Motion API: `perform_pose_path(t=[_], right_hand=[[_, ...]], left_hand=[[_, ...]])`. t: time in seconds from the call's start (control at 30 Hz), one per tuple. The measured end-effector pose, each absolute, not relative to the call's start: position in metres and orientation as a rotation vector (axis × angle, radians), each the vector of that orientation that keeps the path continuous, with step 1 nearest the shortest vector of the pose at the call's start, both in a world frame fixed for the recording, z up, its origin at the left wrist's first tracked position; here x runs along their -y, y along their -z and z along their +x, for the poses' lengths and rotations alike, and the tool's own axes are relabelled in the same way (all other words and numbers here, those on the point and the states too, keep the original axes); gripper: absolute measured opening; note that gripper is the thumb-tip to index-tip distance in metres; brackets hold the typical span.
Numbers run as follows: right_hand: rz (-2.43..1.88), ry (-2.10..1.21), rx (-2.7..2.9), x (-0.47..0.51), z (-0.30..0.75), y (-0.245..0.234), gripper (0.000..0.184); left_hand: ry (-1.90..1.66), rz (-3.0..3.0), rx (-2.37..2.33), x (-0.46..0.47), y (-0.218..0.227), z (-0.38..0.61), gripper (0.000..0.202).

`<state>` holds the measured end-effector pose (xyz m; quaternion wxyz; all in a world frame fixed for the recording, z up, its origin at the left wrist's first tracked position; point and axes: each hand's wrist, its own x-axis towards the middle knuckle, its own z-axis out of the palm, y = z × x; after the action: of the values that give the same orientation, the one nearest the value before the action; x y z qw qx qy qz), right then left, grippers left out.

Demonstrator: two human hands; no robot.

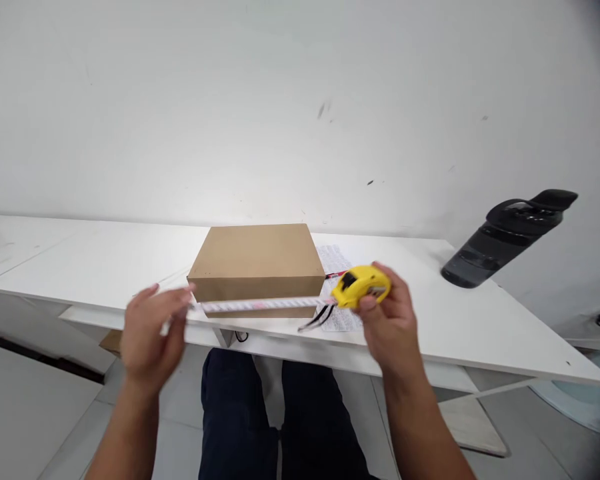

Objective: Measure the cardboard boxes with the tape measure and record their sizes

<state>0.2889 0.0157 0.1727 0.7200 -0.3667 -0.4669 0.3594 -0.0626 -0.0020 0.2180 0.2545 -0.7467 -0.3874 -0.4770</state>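
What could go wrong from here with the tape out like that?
1. The blade is drawn out from the yellow tape measure in the right hand to the left hand, whose grip is blurred; if it slips, the blade might whip back toward the right hand.
2. The cardboard box sits close to the front edge of the white table, so a bump could perhaps push it over.

Head-worn view, forward and down
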Motion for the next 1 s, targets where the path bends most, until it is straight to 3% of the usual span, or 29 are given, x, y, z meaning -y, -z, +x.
perform_pose_path(t=[0.2,0.5,0.73,0.9,1.0], right_hand=[[-0.852,-0.652,1.022,-0.076,0.319,-0.168,0.067],[-0.921,-0.543,1.287,-0.079,0.300,-0.157,0.061],[-0.939,-0.544,1.201,-0.071,0.311,-0.162,0.065],[-0.874,-0.759,1.063,-0.037,0.312,-0.152,0.062],[-0.822,-0.996,1.101,-0.009,0.294,-0.140,0.062]], left_hand=[[1.847,-1.626,1.647,-0.064,-0.193,-0.132,0.032],[1.334,-2.079,1.350,-0.054,-0.173,-0.096,0.037],[1.343,-1.916,1.167,-0.054,-0.182,-0.100,0.031],[1.443,-1.811,1.077,-0.013,-0.184,-0.078,0.040],[1.282,-1.969,0.793,0.015,-0.182,-0.034,0.030]])
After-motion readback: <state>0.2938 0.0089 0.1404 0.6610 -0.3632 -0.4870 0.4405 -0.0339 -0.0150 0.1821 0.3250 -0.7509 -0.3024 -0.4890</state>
